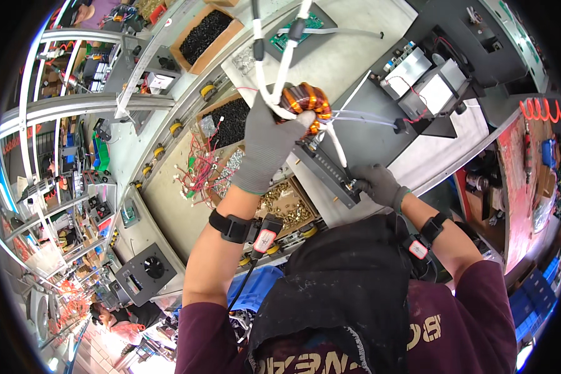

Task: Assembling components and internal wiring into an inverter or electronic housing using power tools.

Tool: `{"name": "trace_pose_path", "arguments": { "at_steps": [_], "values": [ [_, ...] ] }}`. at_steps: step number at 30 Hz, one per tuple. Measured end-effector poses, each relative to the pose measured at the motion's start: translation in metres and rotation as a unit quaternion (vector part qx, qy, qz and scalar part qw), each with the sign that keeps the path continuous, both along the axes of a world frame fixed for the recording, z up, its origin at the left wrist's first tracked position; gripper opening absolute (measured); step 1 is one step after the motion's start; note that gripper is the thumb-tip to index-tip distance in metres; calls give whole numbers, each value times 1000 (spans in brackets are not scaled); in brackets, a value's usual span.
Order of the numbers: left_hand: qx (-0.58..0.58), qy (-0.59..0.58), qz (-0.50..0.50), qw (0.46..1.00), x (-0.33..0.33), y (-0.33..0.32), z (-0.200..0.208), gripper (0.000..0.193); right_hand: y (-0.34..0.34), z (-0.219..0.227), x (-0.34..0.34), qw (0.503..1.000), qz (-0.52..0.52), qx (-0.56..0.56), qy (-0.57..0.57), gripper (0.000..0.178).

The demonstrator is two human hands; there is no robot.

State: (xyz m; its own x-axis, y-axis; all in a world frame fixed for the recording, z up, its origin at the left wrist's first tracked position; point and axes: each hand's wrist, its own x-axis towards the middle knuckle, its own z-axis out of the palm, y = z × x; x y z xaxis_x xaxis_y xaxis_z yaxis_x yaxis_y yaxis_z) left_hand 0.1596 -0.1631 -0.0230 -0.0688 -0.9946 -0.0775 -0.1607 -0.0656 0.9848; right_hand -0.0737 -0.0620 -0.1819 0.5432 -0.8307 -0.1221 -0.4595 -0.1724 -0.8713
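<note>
My left hand [269, 146], in a grey glove, is closed round a ring-shaped coil [310, 100] wound with copper wire and orange tape, thumb lying on its near side. Thick white sleeved cables [282, 75] rise from the coil. Another white lead [338, 144] runs from it down to the end of a black slotted panel [325, 168]. At that end my gloved right hand [380, 186] has its fingertips together by the small metal fitting [354, 184]. What they pinch is hidden.
A dark metal chassis [364, 112] with silver boxy parts lies to the right. Beyond the coil lies a green circuit board [308, 28]. Left are a box of black parts [206, 38], red wires [199, 174] and a carton of brass fasteners [287, 209]. A red coiled hose [543, 111] hangs far right.
</note>
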Motion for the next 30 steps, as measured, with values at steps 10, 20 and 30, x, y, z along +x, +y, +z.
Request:
{"name": "trace_pose_path", "arguments": {
  "at_steps": [10, 20, 30],
  "values": [
    [95, -1, 80, 992, 16, 87, -8, 48, 16, 20, -49, 987, 114, 74, 83, 30],
    [154, -24, 170, 973, 48, 149, 1, 56, -4, 34, -24, 853, 56, 517, 31, 17],
    [161, -32, 162, 973, 41, 147, 21, 58, 20, 0, -8, 953, 100, 255, 133, 38]
  ]
}}
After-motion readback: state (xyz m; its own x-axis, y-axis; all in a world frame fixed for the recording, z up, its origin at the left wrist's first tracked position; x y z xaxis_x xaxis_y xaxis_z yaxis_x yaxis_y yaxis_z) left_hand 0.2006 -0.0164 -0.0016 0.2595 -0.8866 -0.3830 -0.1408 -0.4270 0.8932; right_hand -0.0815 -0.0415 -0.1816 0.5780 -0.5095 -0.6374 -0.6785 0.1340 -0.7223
